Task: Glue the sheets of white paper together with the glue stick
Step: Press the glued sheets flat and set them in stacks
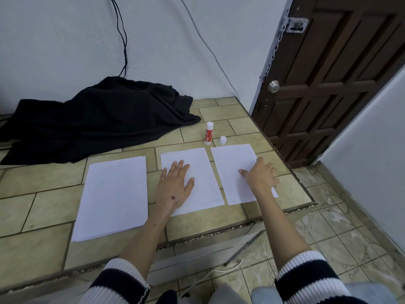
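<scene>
Two single sheets: left hand (pixel 175 185) flat on middle sheet (pixel 197 172); right hand (pixel 260 176) pinches right sheet (pixel 234 159); uncapped glue stick (pixel 209 133) stands beyond, nearer right.

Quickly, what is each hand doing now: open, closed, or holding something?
Left hand: open, flat on the middle sheet.
Right hand: fingers curled at the right sheet; grip cannot be told.

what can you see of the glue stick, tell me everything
The glue stick stands upright on the tiled surface, just beyond the gap between the middle and right sheets. Its white tube carries a red label and looks like plastic. It is uncapped: the white cap stands apart to its right. Neither hand touches it.
</scene>
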